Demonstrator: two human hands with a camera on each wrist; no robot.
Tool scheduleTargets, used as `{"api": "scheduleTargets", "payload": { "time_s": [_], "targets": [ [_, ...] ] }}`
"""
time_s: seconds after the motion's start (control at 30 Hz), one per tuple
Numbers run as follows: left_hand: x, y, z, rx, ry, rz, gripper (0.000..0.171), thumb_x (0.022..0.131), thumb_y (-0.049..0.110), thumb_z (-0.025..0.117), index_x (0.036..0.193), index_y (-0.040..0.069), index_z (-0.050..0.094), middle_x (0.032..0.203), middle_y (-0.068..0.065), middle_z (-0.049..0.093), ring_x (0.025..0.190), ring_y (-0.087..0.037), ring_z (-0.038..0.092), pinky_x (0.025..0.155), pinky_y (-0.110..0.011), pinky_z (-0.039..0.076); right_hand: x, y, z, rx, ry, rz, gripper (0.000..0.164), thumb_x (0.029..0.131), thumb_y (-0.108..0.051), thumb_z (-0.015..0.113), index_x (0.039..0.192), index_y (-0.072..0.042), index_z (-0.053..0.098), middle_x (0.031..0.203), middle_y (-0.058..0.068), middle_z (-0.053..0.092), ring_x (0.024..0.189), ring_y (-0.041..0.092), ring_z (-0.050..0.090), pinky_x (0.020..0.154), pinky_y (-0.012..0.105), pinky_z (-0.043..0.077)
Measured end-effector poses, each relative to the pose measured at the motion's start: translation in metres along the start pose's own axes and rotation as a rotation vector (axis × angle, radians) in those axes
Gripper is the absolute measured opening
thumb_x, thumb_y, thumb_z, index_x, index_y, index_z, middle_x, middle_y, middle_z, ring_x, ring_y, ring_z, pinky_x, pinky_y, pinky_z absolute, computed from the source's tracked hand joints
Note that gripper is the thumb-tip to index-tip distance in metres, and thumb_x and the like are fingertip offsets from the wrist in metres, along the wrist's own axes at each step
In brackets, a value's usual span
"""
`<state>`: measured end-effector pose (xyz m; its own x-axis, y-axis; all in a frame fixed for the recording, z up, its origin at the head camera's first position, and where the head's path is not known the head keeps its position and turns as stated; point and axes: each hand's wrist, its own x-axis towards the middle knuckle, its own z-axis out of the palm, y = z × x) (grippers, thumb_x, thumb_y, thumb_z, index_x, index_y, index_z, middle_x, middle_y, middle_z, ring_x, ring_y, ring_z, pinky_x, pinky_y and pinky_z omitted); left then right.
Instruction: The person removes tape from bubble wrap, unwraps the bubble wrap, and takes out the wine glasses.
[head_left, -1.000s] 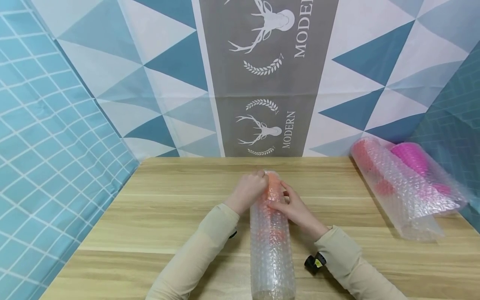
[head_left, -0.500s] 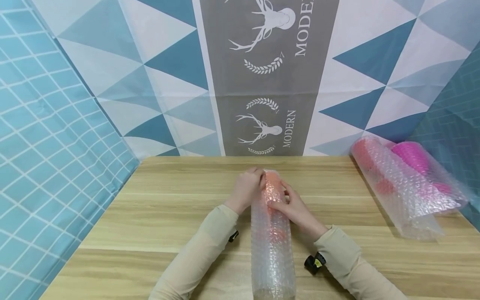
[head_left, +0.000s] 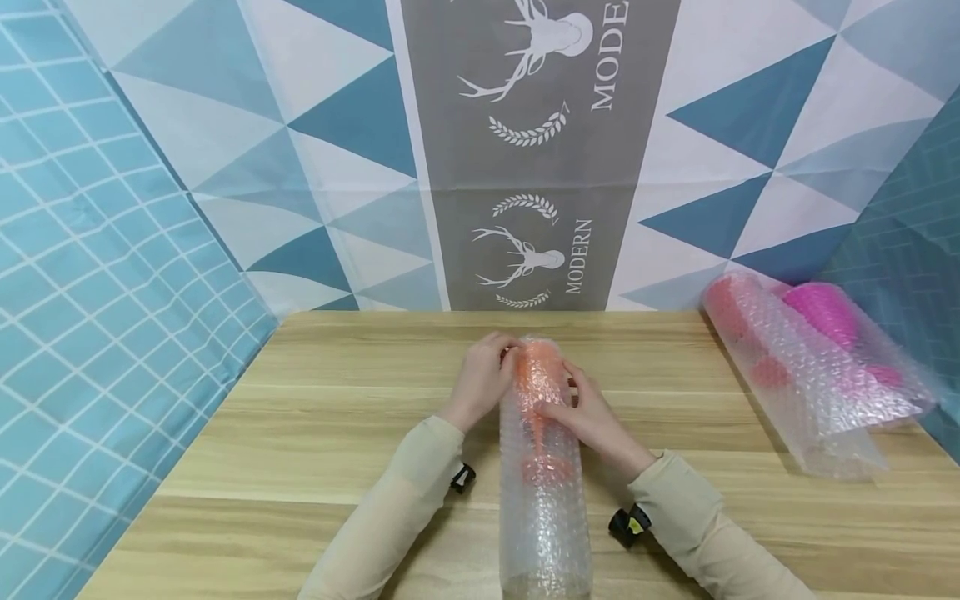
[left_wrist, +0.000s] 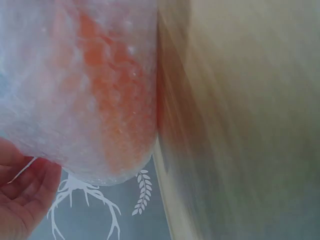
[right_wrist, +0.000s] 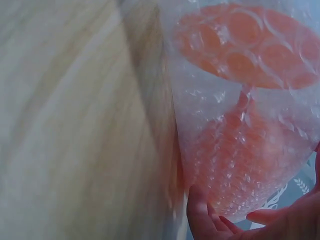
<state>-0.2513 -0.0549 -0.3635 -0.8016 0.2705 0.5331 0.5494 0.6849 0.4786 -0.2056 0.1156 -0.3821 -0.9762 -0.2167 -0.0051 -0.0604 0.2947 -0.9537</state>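
An orange-pink stemmed goblet lies inside a roll of clear bubble wrap on the table, its bowl at the far end. Through the wrap in the right wrist view, its round foot and thin stem show. My left hand is at the roll's far left corner; its fingers pinch the wrap's edge in the left wrist view. With the thumb on top and the fingers round the right side, my right hand holds the wrapped bowl. Part of its fingers is hidden behind the roll.
On the right of the wooden table lie two more bubble-wrapped pieces, one red-pink and one bright magenta. A patterned backdrop rises behind the table's back edge.
My left hand has shifted slightly left, its fingers loosening from a fist to a pinch at the wrap's corner. The goblet's foot shows more clearly. My right hand stays put.
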Motion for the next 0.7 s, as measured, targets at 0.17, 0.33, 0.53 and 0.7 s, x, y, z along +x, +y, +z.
{"api": "scheduleTargets", "payload": {
  "time_s": [0.17,0.33,0.53,0.7],
  "targets": [
    [-0.003,0.001,-0.002,-0.041,-0.031,-0.038,0.023,0.088,0.018,0.058,0.105,0.003,0.062,0.099,-0.009,0.061,0.083,-0.017,0.059,0.07,-0.024,0.051,0.0,-0.001,0.001,-0.117,0.05,-0.019,0.088,0.077,-0.026,0.067,0.143,-0.002,0.015,0.136,0.024,0.023,0.117,0.042,0.042,0.085,0.046,0.049],
    [-0.004,0.0,-0.004,-0.013,-0.082,-0.083,0.039,0.082,0.03,0.065,0.113,0.006,0.059,0.109,-0.009,0.058,0.095,-0.022,0.056,0.08,-0.033,0.049,0.0,-0.004,0.002,-0.201,0.07,-0.041,0.087,0.076,-0.026,0.068,0.142,-0.002,0.018,0.136,0.024,0.023,0.119,0.043,0.041,0.087,0.048,0.047],
    [-0.004,-0.002,-0.01,-0.034,-0.089,-0.132,0.037,0.08,0.014,0.063,0.115,0.003,0.058,0.112,-0.011,0.056,0.098,-0.026,0.056,0.078,-0.035,0.05,0.001,-0.004,0.001,-0.215,0.064,-0.065,0.084,0.074,-0.025,0.069,0.142,-0.004,0.023,0.136,0.022,0.023,0.117,0.044,0.041,0.085,0.05,0.048],
    [-0.006,-0.006,-0.015,-0.072,-0.075,-0.159,0.038,0.079,0.007,0.061,0.116,0.004,0.057,0.114,-0.012,0.055,0.096,-0.025,0.056,0.075,-0.032,0.051,0.0,-0.004,0.001,-0.297,0.076,-0.15,0.082,0.072,-0.023,0.069,0.142,-0.012,0.027,0.142,0.019,0.019,0.126,0.04,0.027,0.092,0.063,0.035]
  ]
}}
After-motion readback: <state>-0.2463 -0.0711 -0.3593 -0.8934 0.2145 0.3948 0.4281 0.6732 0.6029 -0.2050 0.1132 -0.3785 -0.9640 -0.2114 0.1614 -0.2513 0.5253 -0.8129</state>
